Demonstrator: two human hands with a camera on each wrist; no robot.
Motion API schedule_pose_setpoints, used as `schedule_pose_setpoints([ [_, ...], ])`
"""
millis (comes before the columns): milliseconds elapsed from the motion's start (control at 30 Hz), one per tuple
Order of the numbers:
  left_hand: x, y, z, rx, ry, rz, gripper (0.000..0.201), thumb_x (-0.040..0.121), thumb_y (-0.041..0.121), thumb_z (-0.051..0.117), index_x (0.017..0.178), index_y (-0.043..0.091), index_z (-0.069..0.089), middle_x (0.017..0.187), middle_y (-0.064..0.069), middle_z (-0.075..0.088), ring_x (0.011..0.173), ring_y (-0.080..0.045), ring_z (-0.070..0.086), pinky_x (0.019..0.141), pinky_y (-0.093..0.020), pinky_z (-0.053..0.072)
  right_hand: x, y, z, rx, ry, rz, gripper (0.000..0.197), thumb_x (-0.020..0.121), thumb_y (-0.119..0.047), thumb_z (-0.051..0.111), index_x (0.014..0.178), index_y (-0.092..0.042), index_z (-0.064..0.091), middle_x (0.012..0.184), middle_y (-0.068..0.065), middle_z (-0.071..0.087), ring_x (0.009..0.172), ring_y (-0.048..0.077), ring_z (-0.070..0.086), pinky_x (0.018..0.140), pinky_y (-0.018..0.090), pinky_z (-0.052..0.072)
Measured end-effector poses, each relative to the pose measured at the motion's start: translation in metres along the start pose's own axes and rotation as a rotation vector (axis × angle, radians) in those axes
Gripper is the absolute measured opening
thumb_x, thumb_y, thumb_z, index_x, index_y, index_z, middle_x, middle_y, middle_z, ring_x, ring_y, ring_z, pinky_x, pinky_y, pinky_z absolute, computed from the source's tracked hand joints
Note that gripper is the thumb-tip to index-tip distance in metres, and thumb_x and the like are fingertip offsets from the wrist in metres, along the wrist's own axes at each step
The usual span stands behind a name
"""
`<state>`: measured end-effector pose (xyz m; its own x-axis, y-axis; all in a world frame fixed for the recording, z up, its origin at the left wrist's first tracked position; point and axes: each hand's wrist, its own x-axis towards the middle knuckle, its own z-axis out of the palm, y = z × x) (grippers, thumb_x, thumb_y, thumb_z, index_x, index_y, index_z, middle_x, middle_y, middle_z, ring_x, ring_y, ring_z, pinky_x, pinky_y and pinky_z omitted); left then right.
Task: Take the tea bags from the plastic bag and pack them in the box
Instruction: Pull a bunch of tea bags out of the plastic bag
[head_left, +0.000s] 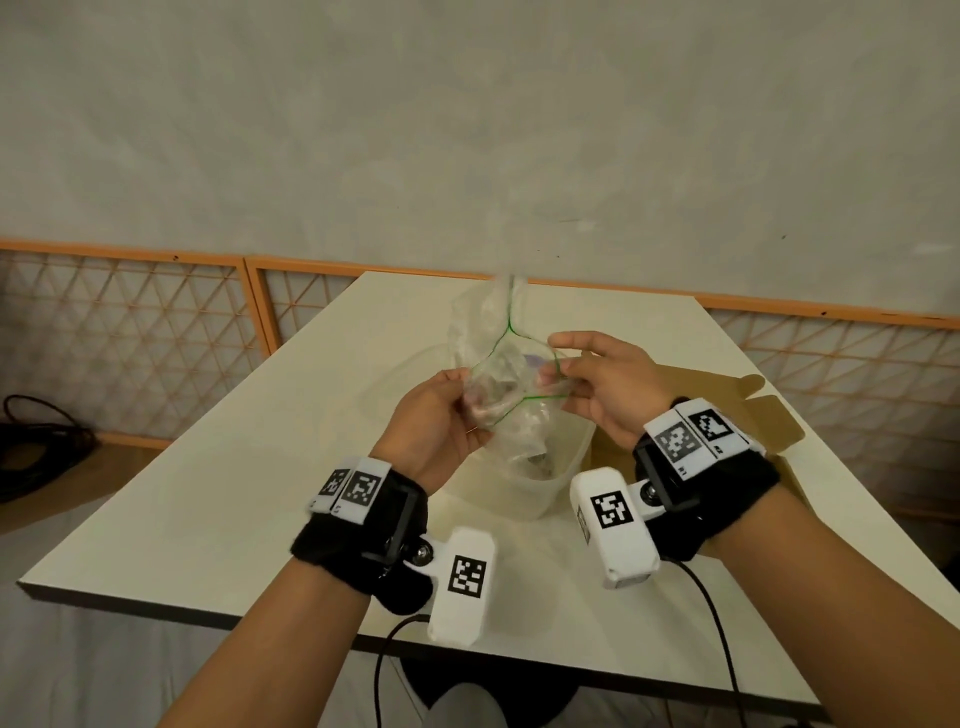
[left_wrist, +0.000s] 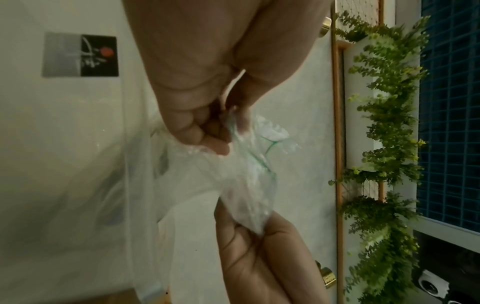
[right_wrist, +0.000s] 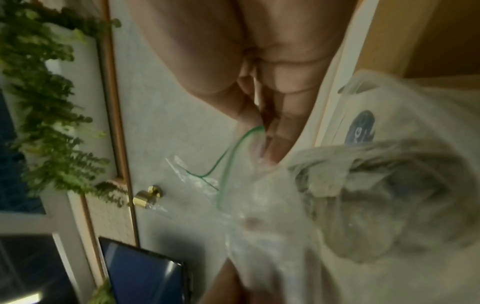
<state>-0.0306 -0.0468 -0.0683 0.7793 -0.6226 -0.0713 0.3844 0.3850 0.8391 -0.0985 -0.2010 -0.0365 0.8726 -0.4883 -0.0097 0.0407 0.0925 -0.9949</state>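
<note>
Above the surface (head_left: 208, 499), head view: both hands hold the clear plastic bag (head_left: 506, 384) in the air, over a translucent plastic box (head_left: 561, 483). Left hand (head_left: 441, 421) pinches the bag's left side at the green zip line; right hand (head_left: 605, 384) pinches the right side, mouth pulled partly apart. Dark contents sit low in the bag, too blurred to tell as tea bags. Brown cardboard carton (head_left: 769, 415) lies just right of the box, flaps open.

Left wrist view: left hand (left_wrist: 207, 82) fingers curled, clamped on bag film (left_wrist: 246, 185); right hand (left_wrist: 259, 257) grips the film from below.

Right wrist view: right hand (right_wrist: 259, 72) thumb and fingers pinched together on the green zip edge (right_wrist: 228, 156); grey clumped contents (right_wrist: 376, 195) show through the film, blurred.
</note>
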Motion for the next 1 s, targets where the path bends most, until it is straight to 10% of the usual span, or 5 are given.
schedule_pose_setpoints([
  [300,0.006,0.007,0.014,0.533,0.213,0.386,0.024,0.085,0.026,0.068,0.074,0.017,0.049,0.041,0.012,0.043,0.038,-0.007,0.035,0.043,-0.017,0.036,0.001,-0.002,0.011,-0.236,-0.116,0.022,0.022,0.088,-0.042,0.058,0.087,-0.02,0.061,0.048,-0.011,0.047,0.037,0.002,0.045,0.043,0.019,0.039],
  [467,0.015,0.022,0.004,0.166,0.272,0.105,0.032,0.092,0.024,0.052,0.063,0.013,0.05,0.049,0.003,0.047,0.042,-0.01,0.048,0.049,-0.021,0.045,0.021,-0.001,0.006,-0.634,-0.011,-0.084,0.045,0.085,-0.058,0.05,0.053,-0.026,0.057,0.04,-0.014,0.046,0.052,0.009,0.044,0.057,0.025,0.037],
  [600,0.018,0.024,-0.008,0.135,0.291,0.175,0.019,0.089,-0.008,0.048,0.091,0.011,0.05,0.079,-0.01,0.056,0.061,-0.016,0.056,0.05,-0.021,0.05,0.031,-0.001,0.005,-0.854,-0.039,-0.03,0.048,0.085,-0.061,0.047,0.052,-0.025,0.053,0.051,-0.011,0.045,0.055,0.011,0.042,0.068,0.028,0.039],
  [767,0.013,0.024,0.005,0.162,0.098,0.019,0.013,0.083,0.003,0.043,0.082,0.01,0.054,0.055,-0.002,0.045,0.039,-0.011,0.035,0.042,-0.019,0.031,0.036,-0.011,0.015,-0.884,0.056,-0.119,0.056,0.09,-0.049,0.048,0.087,0.005,0.063,0.068,0.008,0.05,0.066,0.023,0.048,0.061,0.028,0.034],
  [1000,0.026,0.022,0.0,0.409,0.315,0.19,0.034,0.094,0.04,0.053,0.068,0.017,0.053,0.064,0.004,0.049,0.056,-0.011,0.045,0.051,-0.023,0.037,0.019,-0.017,0.009,-1.114,0.021,-0.015,0.076,0.071,-0.064,0.064,0.121,-0.013,0.041,0.107,-0.001,0.052,0.103,0.023,0.056,0.076,0.029,0.04],
])
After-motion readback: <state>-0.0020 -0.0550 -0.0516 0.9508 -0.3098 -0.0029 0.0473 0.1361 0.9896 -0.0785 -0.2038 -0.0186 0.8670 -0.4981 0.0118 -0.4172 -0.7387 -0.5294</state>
